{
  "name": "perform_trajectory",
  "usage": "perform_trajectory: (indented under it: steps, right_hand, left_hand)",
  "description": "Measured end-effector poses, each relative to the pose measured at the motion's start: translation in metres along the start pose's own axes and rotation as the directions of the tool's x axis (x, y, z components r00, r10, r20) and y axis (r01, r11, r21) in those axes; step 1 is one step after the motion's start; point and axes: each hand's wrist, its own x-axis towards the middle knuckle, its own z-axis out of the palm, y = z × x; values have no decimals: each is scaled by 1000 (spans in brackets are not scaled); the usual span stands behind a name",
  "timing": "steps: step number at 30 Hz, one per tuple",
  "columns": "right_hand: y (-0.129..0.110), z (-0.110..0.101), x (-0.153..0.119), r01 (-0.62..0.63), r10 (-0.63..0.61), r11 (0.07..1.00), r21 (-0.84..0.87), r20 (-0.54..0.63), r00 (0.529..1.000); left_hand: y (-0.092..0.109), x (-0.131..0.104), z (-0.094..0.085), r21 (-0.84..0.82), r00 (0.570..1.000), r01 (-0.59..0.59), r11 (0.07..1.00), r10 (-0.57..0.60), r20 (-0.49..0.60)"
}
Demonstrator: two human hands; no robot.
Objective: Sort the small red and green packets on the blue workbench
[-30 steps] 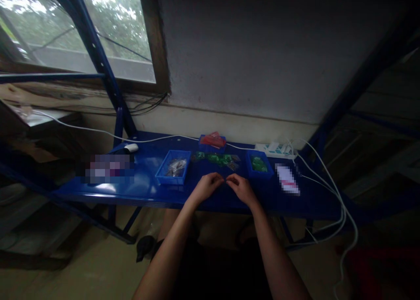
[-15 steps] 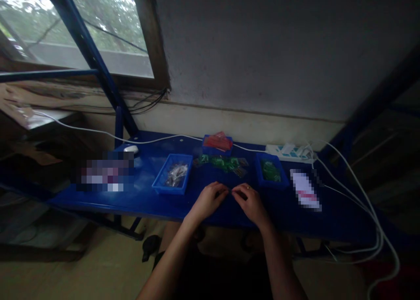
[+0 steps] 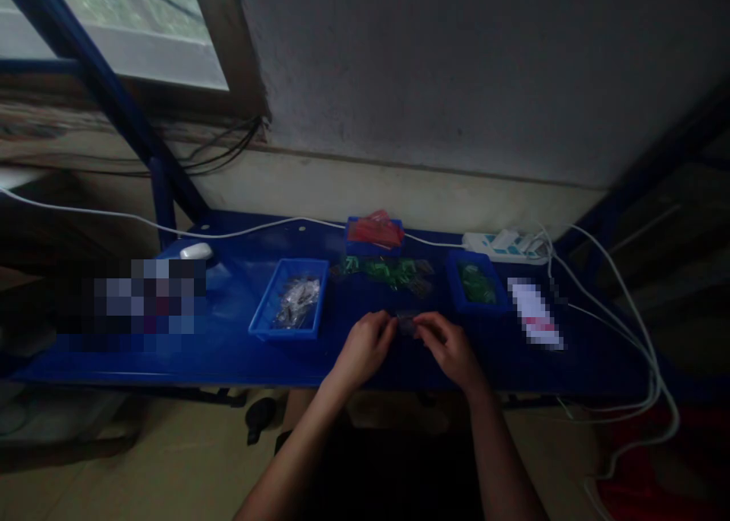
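Observation:
Between my two hands, just above the blue table [image 3: 188, 354], is a small see-through plastic bag [image 3: 406, 324]; its contents are too dim to make out. My left hand [image 3: 366, 344] pinches its left side between thumb and fingers. On the opposite side, my right hand [image 3: 449, 346] grips the edge with its fingertips. Beyond the hands lie several small clear packets with green pieces [image 3: 393, 272]. A blue tray [image 3: 259, 319] of clear packets stands left of my left hand. To the right of my right hand, another blue tray [image 3: 502, 299] holds green items.
A small blue bin [image 3: 354, 246] with red plastic bags stands against the wall. Behind the right tray is a white power strip [image 3: 507, 247] with cables. A white computer mouse [image 3: 197, 252] lies at left. Blurred-out items [image 3: 536, 316] rest at right and far left.
My hands have moved slightly apart, and the plastic bag now shows stretched between them. The camera view has shifted, so the window sits farther to the left and higher.

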Motion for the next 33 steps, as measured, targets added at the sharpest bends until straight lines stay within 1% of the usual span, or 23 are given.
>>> perform_trajectory:
  steps: [2,5,8,11,13,18,21,23,29,33]
  right_hand:
    - [0,-1,0,23,-23,1000,1,-4,1000]
    - [-3,-3,-1,32,-32,999,25,8,999]
    - [-7,-5,0,50,-52,997,62,30,998]
    - [-7,-4,1,84,-87,994,72,39,995]
    - [-6,-3,2,104,-106,993,47,36,994]
    - [0,2,6,173,-173,984,-34,13,985]
    - [0,4,7,200,-200,978,-65,16,980]
    - [-1,5,6,216,-214,972,-88,31,976]
    - [-3,6,5,264,-255,955,-137,75,964]
    - [-2,7,5,293,-283,947,-130,88,955]
  left_hand:
    - [1,0,-2,-26,998,-46,999,47,36]
    - [1,0,-3,-61,997,-37,997,41,61]
    - [-1,0,1,-76,1000,-1,997,3,26]
    - [-3,2,5,-101,1000,0,995,-3,-22]
    - [-5,3,5,-86,1000,-15,996,13,-20]
    - [-6,3,2,-77,999,-27,997,30,41]
    - [-5,1,1,-51,999,-30,998,32,33]
    - [-4,1,0,-63,999,-17,998,19,26]
    - [-4,0,0,-156,998,13,988,-24,-66]
    - [-7,-1,3,-165,990,-4,986,-20,-142]
